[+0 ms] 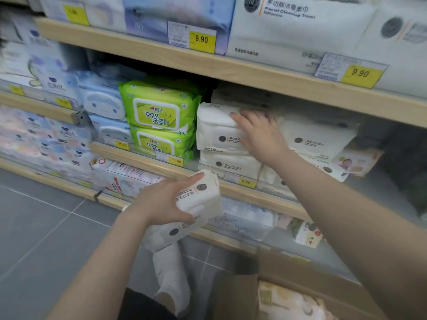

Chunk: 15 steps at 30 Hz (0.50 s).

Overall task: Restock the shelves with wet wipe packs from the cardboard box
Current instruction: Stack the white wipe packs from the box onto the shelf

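Two white wet wipe packs (pixel 198 199) were gripped in the left hand (pixel 161 202) at the lower centre of the frame, fingers wrapped over the upper one. The right hand (pixel 258 132), fingers spread, was pressed flat on a white shelf pack (pixel 217 128) at the centre. The cardboard box (pixel 235 294) was seen at the bottom right.
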{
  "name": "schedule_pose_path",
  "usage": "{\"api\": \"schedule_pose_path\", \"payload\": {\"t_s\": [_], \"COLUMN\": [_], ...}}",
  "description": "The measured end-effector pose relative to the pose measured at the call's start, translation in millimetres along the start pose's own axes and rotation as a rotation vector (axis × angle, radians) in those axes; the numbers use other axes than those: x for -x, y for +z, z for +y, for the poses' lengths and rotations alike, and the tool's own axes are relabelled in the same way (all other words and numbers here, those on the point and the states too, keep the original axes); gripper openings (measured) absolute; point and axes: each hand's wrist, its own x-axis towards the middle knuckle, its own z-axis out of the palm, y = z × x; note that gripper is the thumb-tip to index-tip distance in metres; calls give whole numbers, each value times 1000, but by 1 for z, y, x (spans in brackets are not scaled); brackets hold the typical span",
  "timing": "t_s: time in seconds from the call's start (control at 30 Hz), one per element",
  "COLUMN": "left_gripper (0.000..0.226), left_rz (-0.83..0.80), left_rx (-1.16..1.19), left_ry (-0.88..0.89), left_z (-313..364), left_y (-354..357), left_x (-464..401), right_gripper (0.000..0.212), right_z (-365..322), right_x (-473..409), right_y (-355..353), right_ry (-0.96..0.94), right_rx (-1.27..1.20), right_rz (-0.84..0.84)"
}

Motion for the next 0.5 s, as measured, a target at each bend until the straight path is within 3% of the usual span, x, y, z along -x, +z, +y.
{"api": "schedule_pose_path", "payload": {"t_s": [0.37,0.5], "left_gripper": [103,103], "left_rz": [-49,-69], "left_rx": [32,116], "left_ry": [9,47], "left_z": [17,29], "left_y": [4,5], "left_x": [-6,-9], "right_gripper": [68,85], "right_z": [-3,-14], "right_x": [20,81], "right_y": [-3,-21], "right_ry": [-127,-69], "right_rx": [-90,-440], "right_rz": [46,-129]}}
